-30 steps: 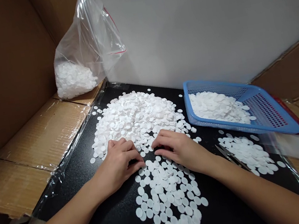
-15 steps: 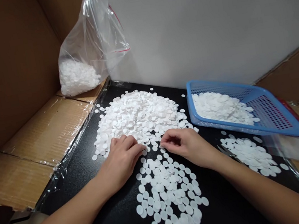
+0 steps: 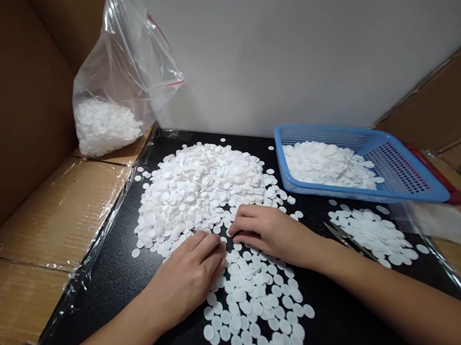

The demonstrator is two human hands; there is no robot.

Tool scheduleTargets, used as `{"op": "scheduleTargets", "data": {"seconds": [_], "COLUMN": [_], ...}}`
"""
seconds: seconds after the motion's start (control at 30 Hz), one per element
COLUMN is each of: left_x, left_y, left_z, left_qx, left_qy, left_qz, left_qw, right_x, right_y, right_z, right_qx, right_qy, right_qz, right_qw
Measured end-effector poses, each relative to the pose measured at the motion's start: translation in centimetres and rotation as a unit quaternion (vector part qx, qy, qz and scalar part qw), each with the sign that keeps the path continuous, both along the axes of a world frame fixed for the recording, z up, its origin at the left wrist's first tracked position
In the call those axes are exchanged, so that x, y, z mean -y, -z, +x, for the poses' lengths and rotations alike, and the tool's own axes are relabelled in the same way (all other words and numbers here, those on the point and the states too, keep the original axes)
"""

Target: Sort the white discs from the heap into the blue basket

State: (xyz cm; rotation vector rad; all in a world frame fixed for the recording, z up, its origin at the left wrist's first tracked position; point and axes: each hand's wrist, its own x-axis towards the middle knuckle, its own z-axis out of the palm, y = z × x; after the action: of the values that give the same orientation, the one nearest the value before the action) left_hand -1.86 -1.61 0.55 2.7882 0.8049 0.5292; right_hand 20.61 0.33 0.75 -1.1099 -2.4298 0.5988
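Small flat white discs lie all around my hands on a black tabletop (image 3: 115, 303). Between a large heap of discs (image 3: 201, 183) and a looser spread of discs (image 3: 256, 303) closer to me, both hands rest low with their fingertips almost meeting. My left hand (image 3: 195, 266) is closed, its fingers curled together and pointing right. Opposite it, my right hand (image 3: 266, 228) has bent fingers drawn in toward the thumb, the tips down at a few discs. Whatever either set of fingertips pinches is too small or hidden to make out.
A blue perforated basket (image 3: 348, 191) holding discs stands at the back right. Before it lie a smaller disc pile (image 3: 373, 234) and scissors (image 3: 347, 238), partly behind my right forearm. A clear bag (image 3: 107, 122) of white pieces sits on cardboard (image 3: 60, 212) at back left. A grey wall (image 3: 300, 37) rises behind.
My hands have come closer together, and the left one has curled its fingers more. Several discs have shifted toward the near spread. The whole view has swung slightly to the right.
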Motion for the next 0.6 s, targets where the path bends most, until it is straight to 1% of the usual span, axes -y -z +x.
{"op": "scheduleTargets", "data": {"seconds": [0.07, 0.13, 0.2, 0.27, 0.33, 0.4, 0.43, 0.47, 0.5, 0.53, 0.6], "left_x": [0.1, 0.2, 0.1, -0.2, -0.7, -1.4, -1.7, -2.0, -2.3, -2.4, -2.6], "left_y": [-0.1, -0.3, -0.5, -0.5, -0.2, 0.3, 0.6, 0.8, 1.0, 1.1, 1.2], "left_z": [0.0, 0.0, 0.0, 0.0, 0.0, 0.2, 0.4, 0.5, 0.6, 0.8, 0.9], "left_qx": [0.009, 0.020, 0.033, 0.050, 0.061, 0.050, 0.038, 0.024, 0.011, 0.000, -0.016], "left_qy": [0.016, 0.028, 0.042, 0.036, -0.015, -0.084, -0.108, -0.122, -0.127, -0.126, -0.120], "left_qz": [-0.007, -0.028, -0.062, -0.077, -0.055, -0.018, -0.004, 0.005, 0.013, 0.019, 0.033], "left_qw": [1.000, 0.999, 0.997, 0.995, 0.997, 0.995, 0.993, 0.992, 0.992, 0.992, 0.992], "right_x": [-0.1, -0.2, -0.3, -0.4, -0.4, -0.3, -0.4, -0.4, -0.4, -0.5, -0.7], "right_y": [0.7, 1.2, 1.5, 1.4, 1.0, 0.3, -0.2, -0.7, -1.1, -1.6, -2.2], "right_z": [-0.3, -0.4, -0.5, -0.7, -0.8, -0.6, -0.3, 0.0, 0.5, 1.0, 1.9], "right_qx": [0.052, 0.088, 0.090, 0.062, 0.010, -0.047, -0.068, -0.079, -0.078, -0.067, -0.027], "right_qy": [-0.037, -0.059, -0.063, -0.050, -0.016, 0.038, 0.065, 0.087, 0.103, 0.115, 0.140], "right_qz": [0.074, 0.133, 0.155, 0.135, 0.065, -0.060, -0.134, -0.204, -0.259, -0.293, -0.310], "right_qw": [0.995, 0.985, 0.982, 0.988, 0.998, 0.996, 0.987, 0.972, 0.957, 0.947, 0.940]}}
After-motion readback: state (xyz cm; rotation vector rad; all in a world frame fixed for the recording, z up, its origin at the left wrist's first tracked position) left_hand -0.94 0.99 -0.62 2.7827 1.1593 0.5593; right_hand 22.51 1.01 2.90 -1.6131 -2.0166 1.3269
